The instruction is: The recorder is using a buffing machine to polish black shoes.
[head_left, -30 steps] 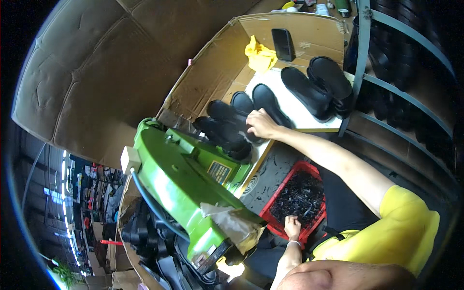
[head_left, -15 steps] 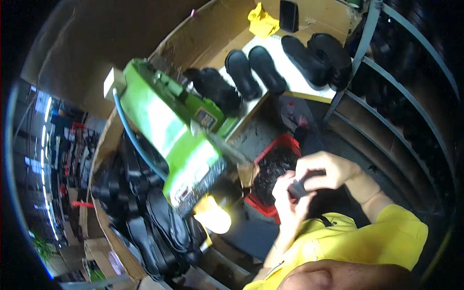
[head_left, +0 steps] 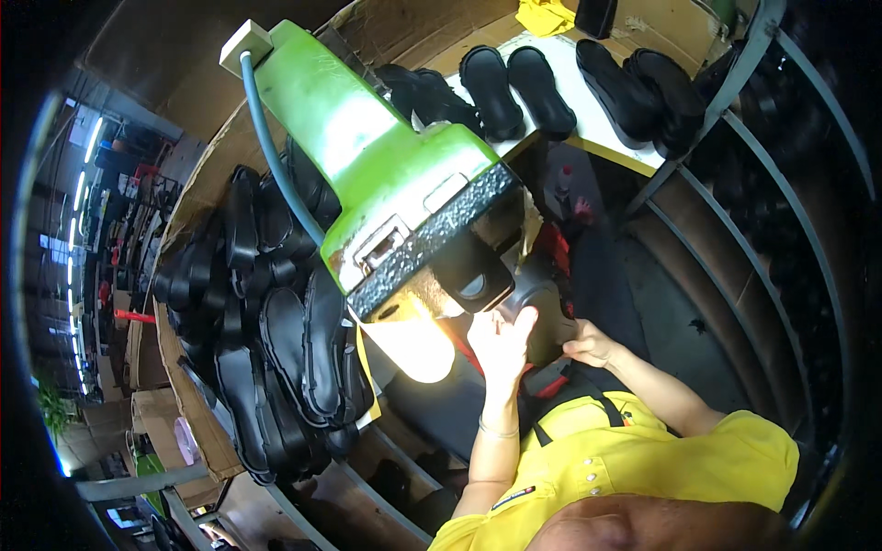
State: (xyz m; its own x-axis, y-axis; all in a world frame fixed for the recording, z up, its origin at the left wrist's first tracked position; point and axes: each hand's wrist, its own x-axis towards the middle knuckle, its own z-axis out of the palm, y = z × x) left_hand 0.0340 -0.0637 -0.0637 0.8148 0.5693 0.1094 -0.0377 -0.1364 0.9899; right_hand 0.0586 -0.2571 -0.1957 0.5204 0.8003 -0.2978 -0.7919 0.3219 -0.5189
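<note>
Both hands hold a black shoe sole [head_left: 548, 321], tilted under the head of a green machine [head_left: 404, 184]. My left hand [head_left: 501, 344] grips the sole's near left edge, close to the machine's black front. Its thumb lies over the rim. My right hand [head_left: 590, 345] has its fingers closed on the opposite edge. The machine's head hides the far end of the sole, so I cannot tell whether it touches the working part. Beside my left hand, a lit lamp [head_left: 418, 342] glows under the machine.
On the left, a large cardboard box [head_left: 170, 367] holds a heap of black soles [head_left: 303, 354]. More soles [head_left: 542, 92] lie on a white tabletop [head_left: 588, 115], near a yellow cloth [head_left: 547, 16]. A metal rack [head_left: 772, 248] stands at the right. Part of a red bin [head_left: 555, 250] shows behind the sole.
My hands have moved left to the machine's head and spread apart along the sole; before, they were close together over the red bin on a dark piece. The view has shifted.
</note>
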